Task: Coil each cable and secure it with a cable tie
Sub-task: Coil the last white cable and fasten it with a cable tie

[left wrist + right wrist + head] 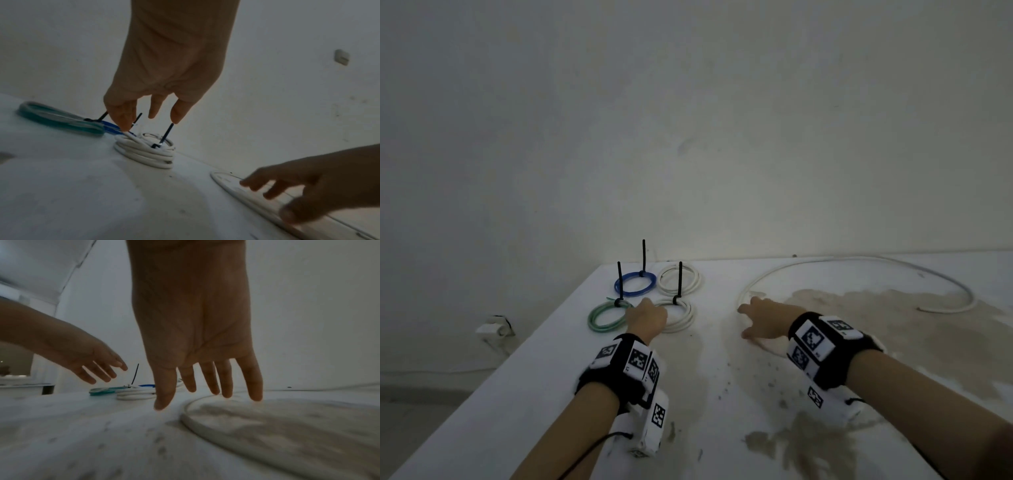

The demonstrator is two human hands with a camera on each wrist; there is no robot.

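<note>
Four tied coils lie at the table's far left: blue, far white, green and near white, with black cable ties standing up from them. My left hand hovers between the green and near white coils. In the left wrist view its fingers hang down open above the near white coil, one fingertip at that coil's loose end. A long white cable lies uncoiled in a wide arc on the right. My right hand is spread open just over its near end, holding nothing.
Brown stains and dark specks mark the white table. A wall rises right behind its far edge. A white plug box lies on the floor to the left. A wall switch shows in the left wrist view.
</note>
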